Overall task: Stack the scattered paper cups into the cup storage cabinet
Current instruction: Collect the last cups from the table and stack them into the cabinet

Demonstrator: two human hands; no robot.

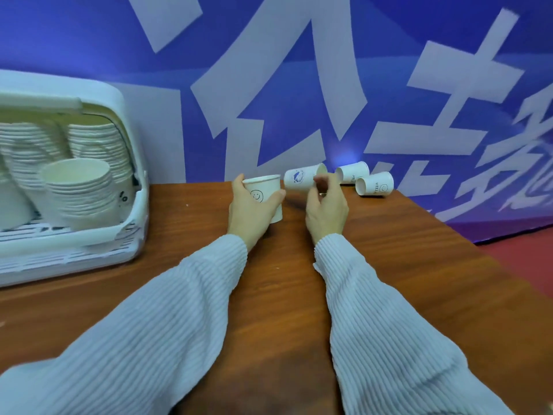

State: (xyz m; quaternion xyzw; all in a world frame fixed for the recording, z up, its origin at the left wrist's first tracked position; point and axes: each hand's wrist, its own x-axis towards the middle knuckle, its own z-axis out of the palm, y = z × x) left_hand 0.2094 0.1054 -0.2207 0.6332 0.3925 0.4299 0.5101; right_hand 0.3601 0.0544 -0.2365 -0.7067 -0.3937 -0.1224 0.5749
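Here, a white paper cup with a smiley face (pixel 263 196) stands upright on the brown wooden table (pixel 389 265), and the left hand (pixel 250 209) grips it, fingers curled round its wall. Just beside it, a white paper cup with a blue logo (pixel 300 178) is tilted on its side; the right hand (pixel 326 206) seems to pinch its rim, though blur makes this unsure. Two more white paper cups (pixel 374 183) lie on their sides near the blue wall banner (pixel 299 85). At far left, the white plastic cup storage cabinet (pixel 89 94) holds stacks of cups.
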